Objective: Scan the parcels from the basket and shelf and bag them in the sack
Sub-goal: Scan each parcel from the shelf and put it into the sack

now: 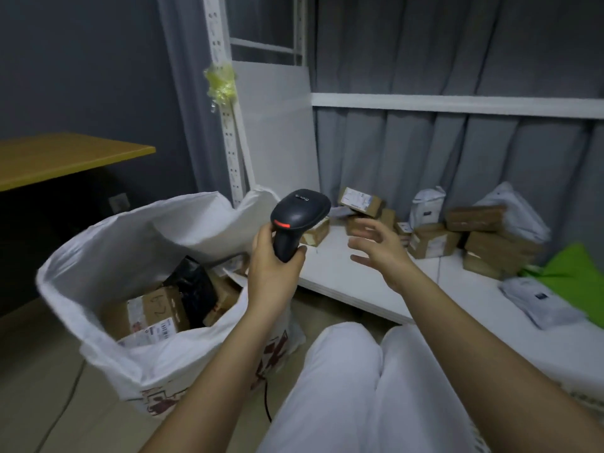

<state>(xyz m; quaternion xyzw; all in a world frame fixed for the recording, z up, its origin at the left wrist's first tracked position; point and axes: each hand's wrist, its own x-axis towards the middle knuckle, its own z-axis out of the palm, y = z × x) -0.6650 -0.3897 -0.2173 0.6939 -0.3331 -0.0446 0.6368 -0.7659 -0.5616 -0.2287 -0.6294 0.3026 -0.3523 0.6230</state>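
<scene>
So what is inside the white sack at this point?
The white sack holds a brown box with a handwritten mark, a black bag and another brown parcel. Anything beneath them is covered, and the sack's near wall hides the lower part.

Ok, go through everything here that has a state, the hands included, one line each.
left hand: grips the scanner handle.
right hand: empty, fingers spread, reaching toward the shelf.
scanner: held upright, red light on.
sack: mouth open, upright, partly filled with parcels.
shelf: boxes and poly mailers lying on it.
</scene>
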